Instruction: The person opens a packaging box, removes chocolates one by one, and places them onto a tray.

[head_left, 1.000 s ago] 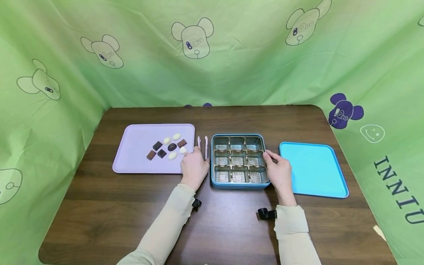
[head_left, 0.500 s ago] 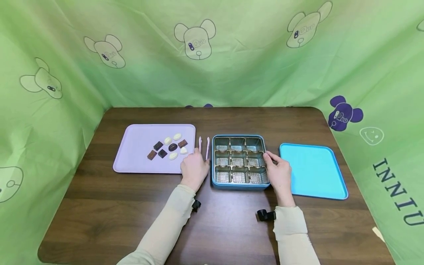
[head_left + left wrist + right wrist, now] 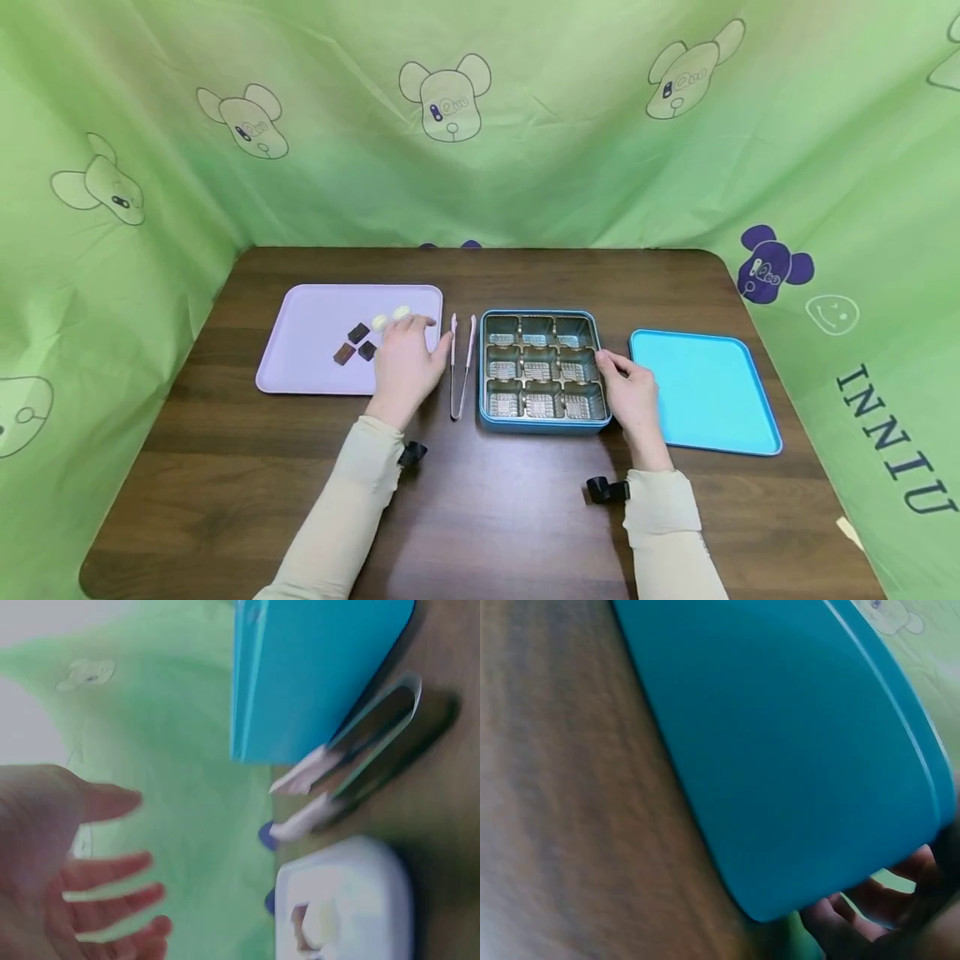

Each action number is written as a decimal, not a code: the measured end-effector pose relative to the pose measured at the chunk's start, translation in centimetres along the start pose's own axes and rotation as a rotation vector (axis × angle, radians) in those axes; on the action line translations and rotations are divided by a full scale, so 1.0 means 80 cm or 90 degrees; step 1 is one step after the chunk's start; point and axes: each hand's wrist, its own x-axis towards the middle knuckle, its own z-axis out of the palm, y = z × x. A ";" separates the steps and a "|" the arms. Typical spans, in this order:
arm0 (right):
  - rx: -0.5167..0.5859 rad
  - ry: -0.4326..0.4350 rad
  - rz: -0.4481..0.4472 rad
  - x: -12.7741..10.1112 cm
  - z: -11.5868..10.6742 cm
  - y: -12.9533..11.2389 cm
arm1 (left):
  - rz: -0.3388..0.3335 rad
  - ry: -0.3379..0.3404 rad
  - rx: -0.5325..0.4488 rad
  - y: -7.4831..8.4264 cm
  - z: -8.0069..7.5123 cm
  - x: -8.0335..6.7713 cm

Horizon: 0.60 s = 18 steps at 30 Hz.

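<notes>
My left hand (image 3: 407,367) hovers over the right part of a lilac tray (image 3: 311,333), fingers apart and holding nothing. Several chocolates lie there: dark squares (image 3: 357,332), a brown square (image 3: 344,354) and white ovals (image 3: 380,322); others are hidden behind the hand. Metal tongs with pink tips (image 3: 307,769) lie on the table between tray and box, just right of that hand. A blue square box (image 3: 543,427) contains a gold insert (image 3: 539,362) with several bare compartments. Its right side is held by my right hand (image 3: 632,396), thumb at the rim, fingers along the outer wall.
A bright blue square lid or tray (image 3: 708,392) lies right of the box, close beside my right hand. All stands on a dark wooden table (image 3: 225,492). Green printed cloth (image 3: 337,192) hangs behind the table and along both sides.
My left hand has let go of the tongs, leaving them on the table, and moved left over the chocolates with its fingers spreading. My right hand stays on the box.
</notes>
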 end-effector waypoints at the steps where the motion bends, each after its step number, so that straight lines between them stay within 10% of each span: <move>1: -0.005 -0.010 0.002 0.001 -0.003 0.000 | 0.021 0.010 -0.022 -0.004 -0.004 0.005; 7: -0.029 -0.020 -0.024 0.007 -0.020 -0.008 | 0.099 0.036 -0.088 -0.025 -0.021 0.033; 18: -0.124 0.036 -0.216 0.030 -0.038 -0.030 | 0.098 -0.005 -0.086 -0.045 -0.023 0.060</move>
